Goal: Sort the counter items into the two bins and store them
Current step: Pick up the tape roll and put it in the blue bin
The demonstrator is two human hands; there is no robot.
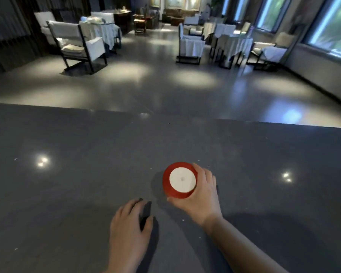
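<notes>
My right hand [202, 196] grips a red ribbon spool [180, 180] with a white round face, thumb at its near side and fingers round its far right edge, just above the dark grey counter [77, 184]. My left hand [129, 223] lies lower and to the left, its fingers curled round a small dark object [146, 212] that is mostly hidden; what it is I cannot tell. No bins appear in view.
The counter's far edge runs across the middle of the view. Beyond it lies a shiny floor with white-covered armchairs [77, 42] and draped tables [232, 46], and windows along the right wall.
</notes>
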